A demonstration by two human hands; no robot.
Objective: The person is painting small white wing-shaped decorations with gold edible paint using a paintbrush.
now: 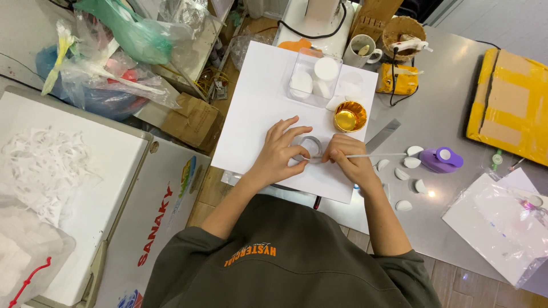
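Head view looks straight down on a grey metal desk (439, 122), where a big white sheet (257, 114) lies under both hands. Left of the desk stands a white chest freezer (123, 188), and shredded white paper (43, 165) lies on its lid. Behind it there are plastic bags (114, 51) and a brown carton (194, 121). A wooden floor shows near the bottom right edge.

On the sheet, the left hand (279, 153) presses its fingers around a small grey ring (311, 147); its grip is loose and curved, touching the ring and not closed on it. The right hand (349, 159) is just beside the ring, and its grip is closed on a thin white stick (377, 155), whose tip reaches the ring.

A clear box (314, 77) at the far part of the sheet holds white round pieces. Near it a gold foil cup (350, 116) stands on the sheet edge; I cannot tell what is inside. A mug (362, 50) and a woven basket (402, 34) with a glue gun stand farther back. Right of the hands lie small white petals (408, 165) and a purple punch (440, 159). A yellow-taped carton (511, 111) and a clear plastic bag (502, 228) lie at the right side.
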